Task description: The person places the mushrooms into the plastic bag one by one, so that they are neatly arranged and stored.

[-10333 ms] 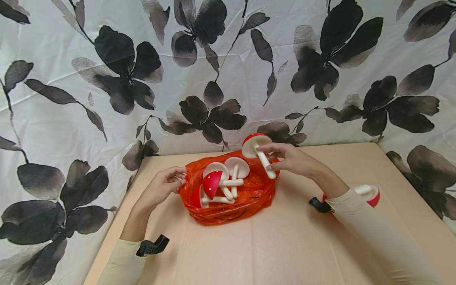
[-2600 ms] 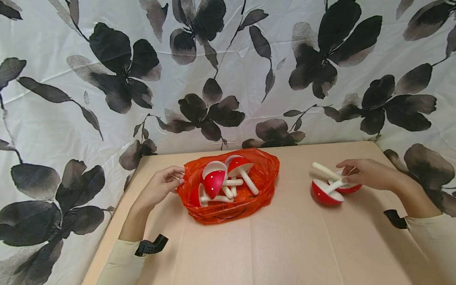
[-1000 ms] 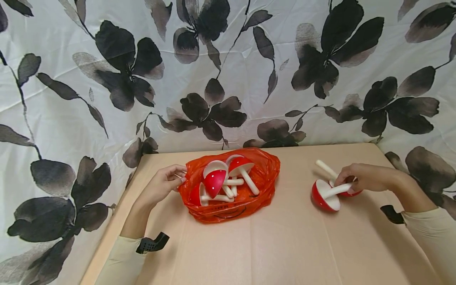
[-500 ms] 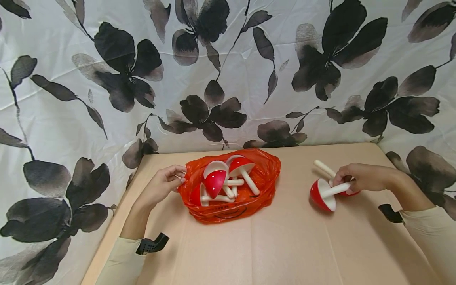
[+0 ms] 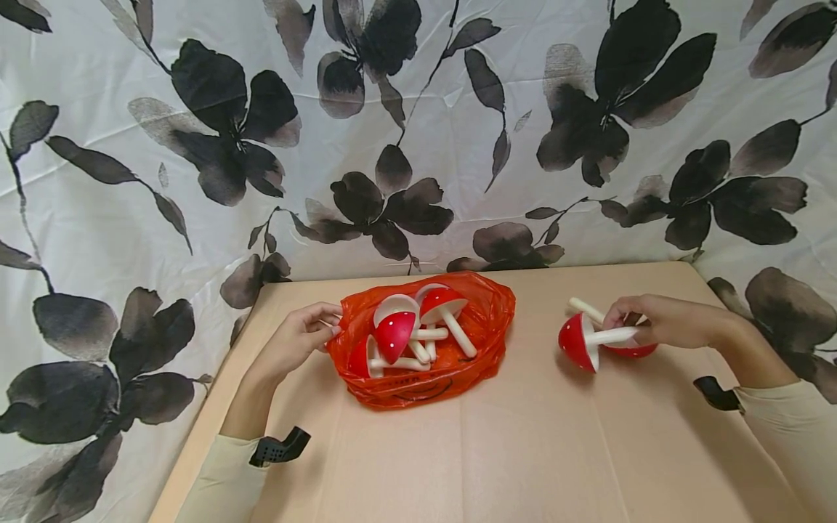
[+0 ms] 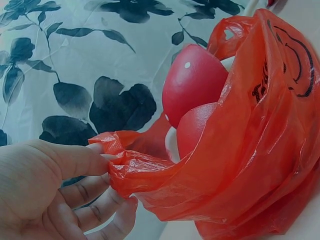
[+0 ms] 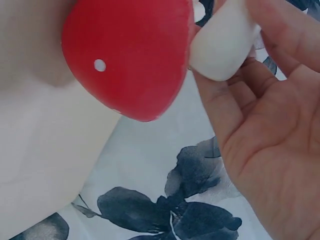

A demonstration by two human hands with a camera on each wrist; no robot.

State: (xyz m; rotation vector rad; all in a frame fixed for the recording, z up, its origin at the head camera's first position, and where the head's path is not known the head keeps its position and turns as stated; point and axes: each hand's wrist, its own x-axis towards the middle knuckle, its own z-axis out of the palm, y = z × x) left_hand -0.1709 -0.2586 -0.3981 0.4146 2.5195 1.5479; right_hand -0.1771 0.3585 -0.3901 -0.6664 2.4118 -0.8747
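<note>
My left hand [image 5: 304, 335] pinches the left rim of a red plastic bag [image 5: 425, 392]; in the left wrist view the thumb and fingers [image 6: 85, 160] grip its crumpled edge. Several red-capped toy mushrooms with white stems lie inside, one [image 5: 395, 337] with a spotted cap facing me. At the right my right hand [image 5: 673, 321] holds the stem of another toy mushroom [image 5: 578, 344], its cap pointing left. The right wrist view shows this spotted cap [image 7: 130, 55] close up, the stem end between thumb and fingers. Partly hidden behind it is a further toy mushroom [image 5: 585, 309].
The light wooden table [image 5: 458, 465] carries everything. A white cloth with dark flowers [image 5: 490, 145] hangs along the back and sides. A black wrist strap [image 5: 280, 446] is on the left wrist, another [image 5: 716, 394] on the right.
Ten seconds ago my right hand held a mushroom over the bag; a further one now lies inside. Since then it has gripped a mushroom at the right and shifted it slightly left and back.
</note>
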